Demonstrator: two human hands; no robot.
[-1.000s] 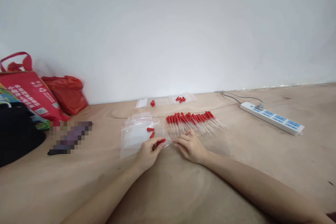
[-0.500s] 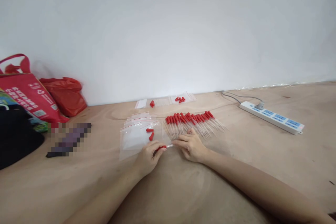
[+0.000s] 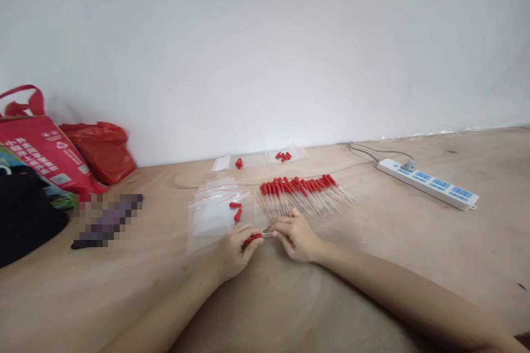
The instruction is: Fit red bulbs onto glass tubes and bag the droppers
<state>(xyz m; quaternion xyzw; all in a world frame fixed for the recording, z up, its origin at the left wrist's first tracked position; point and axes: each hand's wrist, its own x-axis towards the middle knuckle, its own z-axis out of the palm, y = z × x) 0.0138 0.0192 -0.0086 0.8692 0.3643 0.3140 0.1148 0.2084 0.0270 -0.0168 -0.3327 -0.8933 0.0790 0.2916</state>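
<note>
Between the fingers of my left hand (image 3: 238, 249) is a red rubber dropper bulb (image 3: 253, 237), its open end facing right. My right hand (image 3: 295, 236) pinches a clear glass dropper tube (image 3: 266, 234), whose end meets the bulb; how deep it sits inside I cannot tell. Two loose red bulbs (image 3: 237, 214) lie just beyond my left hand on clear zip bags (image 3: 207, 226). Beyond my right hand, a row of droppers with red bulbs (image 3: 296, 185) is spread side by side, their glass tips pointing toward me.
Near the wall lie more red bulbs (image 3: 284, 156), some thin clear tubes (image 3: 254, 161) and a small bag (image 3: 221, 163). A white power strip (image 3: 428, 183) with a plugged cord is at the right. Red bags (image 3: 99, 149), a black cloth item (image 3: 28, 215) and a blurred-out object (image 3: 110, 220) occupy the left.
My right hand has shifted slightly left and down, closer to my left hand. Less of the tube shows between them. The left hand still holds the bulb.
</note>
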